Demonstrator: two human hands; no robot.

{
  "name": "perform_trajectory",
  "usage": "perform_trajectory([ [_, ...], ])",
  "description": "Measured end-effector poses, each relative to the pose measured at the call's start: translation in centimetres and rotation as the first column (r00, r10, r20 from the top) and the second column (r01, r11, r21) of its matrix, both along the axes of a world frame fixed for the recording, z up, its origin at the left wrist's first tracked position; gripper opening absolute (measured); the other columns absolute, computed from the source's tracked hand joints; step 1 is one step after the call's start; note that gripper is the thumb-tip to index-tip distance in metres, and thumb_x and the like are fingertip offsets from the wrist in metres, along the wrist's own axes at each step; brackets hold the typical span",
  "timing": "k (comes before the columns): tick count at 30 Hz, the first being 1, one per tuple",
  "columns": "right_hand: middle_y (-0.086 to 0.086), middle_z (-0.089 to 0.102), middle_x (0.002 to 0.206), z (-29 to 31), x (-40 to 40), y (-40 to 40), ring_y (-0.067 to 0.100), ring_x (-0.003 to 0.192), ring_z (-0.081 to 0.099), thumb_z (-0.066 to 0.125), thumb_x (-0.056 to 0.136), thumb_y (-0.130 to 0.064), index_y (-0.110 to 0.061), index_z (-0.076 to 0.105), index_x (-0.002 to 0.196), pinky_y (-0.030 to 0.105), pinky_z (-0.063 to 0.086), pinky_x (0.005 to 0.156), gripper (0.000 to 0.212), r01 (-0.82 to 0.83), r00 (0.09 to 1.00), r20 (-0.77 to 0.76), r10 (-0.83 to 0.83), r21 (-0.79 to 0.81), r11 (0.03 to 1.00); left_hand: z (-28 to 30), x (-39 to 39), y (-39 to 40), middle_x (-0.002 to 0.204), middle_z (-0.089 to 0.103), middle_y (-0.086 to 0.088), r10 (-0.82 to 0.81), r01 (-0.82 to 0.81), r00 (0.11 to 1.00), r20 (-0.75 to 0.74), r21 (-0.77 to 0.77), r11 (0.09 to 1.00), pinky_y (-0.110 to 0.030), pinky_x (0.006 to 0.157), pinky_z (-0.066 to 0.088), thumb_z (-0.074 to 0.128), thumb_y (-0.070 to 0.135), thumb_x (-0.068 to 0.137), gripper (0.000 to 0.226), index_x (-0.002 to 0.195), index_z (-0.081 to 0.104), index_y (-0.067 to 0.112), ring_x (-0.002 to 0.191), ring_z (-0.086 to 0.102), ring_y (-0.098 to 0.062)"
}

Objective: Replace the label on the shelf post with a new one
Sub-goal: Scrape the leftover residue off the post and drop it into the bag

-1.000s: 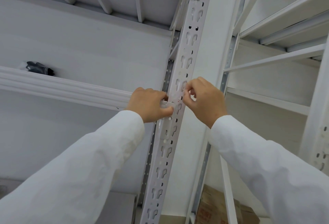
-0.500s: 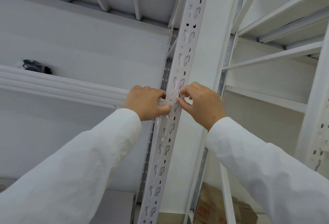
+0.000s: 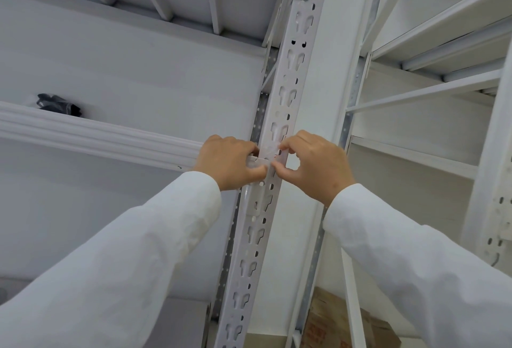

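Both hands are working at the same spot on the perforated shelf post [image 3: 279,115], just beside the place where the ribbed shelf beam [image 3: 97,137] meets it. The left hand [image 3: 230,163] has its fingers curled and pinches the left end of a small white label [image 3: 259,161] that lies across the face of the post. The right hand [image 3: 313,163] pinches at the label's right end between thumb and forefinger; a thin clear film seems to be lifted there, but it is too small and blurred to tell whether it is backing, a cover or tape.

I judge the step to be either peeling the old label off or pressing the new one on; from this view I cannot say which. If it is peeling, the next move calls for a slow pull along the post while the left hand keeps the other end steady, so the label does not tear. If it is sticking, the fingers must smooth it flat over the slots.

Counted: two hands, two white sleeves, one label in view, one post being worked on, one dark object [image 3: 58,104] on the shelf at the left, and at least one cardboard box [image 3: 332,322] low down.
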State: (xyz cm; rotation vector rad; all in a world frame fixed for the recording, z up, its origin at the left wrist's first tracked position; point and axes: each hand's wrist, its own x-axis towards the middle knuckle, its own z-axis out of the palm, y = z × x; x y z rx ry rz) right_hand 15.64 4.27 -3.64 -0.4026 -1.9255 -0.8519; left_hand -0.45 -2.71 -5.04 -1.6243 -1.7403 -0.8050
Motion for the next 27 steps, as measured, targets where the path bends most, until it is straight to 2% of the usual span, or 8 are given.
perform_trajectory([
  [5, -0.001, 0.064, 0.073, 0.2, -0.4, 0.2, 0.02, 0.061, 0.059, 0.059, 0.078, -0.032, -0.017, 0.068, 0.083, 0.031, 0.049, 0.041, 0.018, -0.009, 1.0, 0.003, 0.009, 0.03, 1.0, 0.2, 0.0, -0.1, 0.093, 0.067, 0.003, -0.003, 0.003, 1.0, -0.002, 0.014, 1.0, -0.029, 0.077, 0.027, 0.048, 0.048, 0.084, 0.027, 0.097, 0.06, 0.028, 0.082, 0.048, -0.018],
  [9, 0.001, 0.064, 0.072, 0.7, -0.8, -0.3, 0.023, 0.058, 0.059, 0.07, 0.077, -0.024, -0.015, 0.067, 0.078, 0.029, 0.047, 0.041, 0.01, 0.028, 1.0, 0.009, -0.028, 0.022, 0.999, 0.2, -0.2, 0.1, 0.091, 0.067, 0.003, 0.002, -0.001, 1.0, -0.011, 0.02, 1.0, -0.029, 0.075, 0.027, 0.047, 0.049, 0.084, 0.027, 0.095, 0.058, 0.028, 0.079, 0.048, -0.018],
  [15, 0.002, 0.063, 0.066, 0.6, -1.2, -0.8, 0.026, 0.049, 0.057, 0.073, 0.074, -0.021, -0.013, 0.066, 0.071, 0.02, 0.033, 0.045, 0.012, 0.114, 0.993, 0.002, -0.115, 0.048, 0.992, 0.0, -0.2, 0.2, 0.084, 0.063, 0.004, -0.003, 0.003, 1.0, -0.003, 0.015, 1.0, -0.03, 0.074, 0.026, 0.046, 0.049, 0.084, 0.023, 0.088, 0.054, 0.028, 0.077, 0.047, -0.018],
  [20, -0.002, 0.055, 0.053, 0.5, -1.4, -1.0, 0.019, 0.037, 0.049, 0.075, 0.069, -0.024, -0.015, 0.059, 0.057, 0.017, 0.021, 0.042, 0.022, 0.268, 0.961, 0.025, -0.276, 0.16, 0.95, -0.2, -0.3, 0.2, 0.084, 0.067, 0.004, -0.004, 0.004, 1.0, 0.01, 0.022, 1.0, -0.029, 0.073, 0.026, 0.039, 0.052, 0.076, 0.035, 0.088, 0.059, 0.026, 0.075, 0.049, -0.018],
  [22, -0.002, 0.049, 0.046, 0.4, -1.5, -1.4, 0.018, 0.032, 0.042, 0.079, 0.061, -0.019, -0.016, 0.053, 0.049, 0.018, 0.017, 0.043, 0.029, 0.303, 0.951, 0.003, -0.31, 0.207, 0.93, -0.2, -0.2, 0.2, 0.084, 0.067, 0.004, -0.008, 0.008, 1.0, 0.01, 0.027, 1.0, -0.029, 0.073, 0.026, 0.041, 0.051, 0.079, 0.03, 0.085, 0.056, 0.026, 0.076, 0.05, -0.018],
  [25, 0.0, 0.044, 0.042, 1.1, -1.5, -1.7, 0.019, 0.029, 0.035, 0.078, 0.053, -0.01, -0.015, 0.048, 0.045, 0.019, 0.013, 0.044, 0.032, 0.277, 0.961, -0.068, -0.269, 0.249, 0.928, -0.2, 0.1, 0.2, 0.085, 0.065, 0.004, -0.026, 0.026, 0.999, 0.022, 0.029, 0.999, -0.029, 0.075, 0.026, 0.047, 0.048, 0.084, 0.02, 0.086, 0.054, 0.029, 0.076, 0.046, -0.017],
  [27, 0.0, 0.044, 0.043, 1.6, -1.5, -1.3, 0.02, 0.029, 0.036, 0.075, 0.059, -0.009, -0.013, 0.049, 0.046, 0.018, 0.014, 0.043, 0.029, 0.23, 0.973, -0.047, -0.225, 0.24, 0.943, 0.0, 0.2, 0.2, 0.084, 0.063, 0.004, -0.018, 0.017, 1.0, 0.017, 0.035, 0.999, -0.029, 0.075, 0.027, 0.047, 0.047, 0.084, 0.025, 0.092, 0.059, 0.027, 0.077, 0.045, -0.017],
])
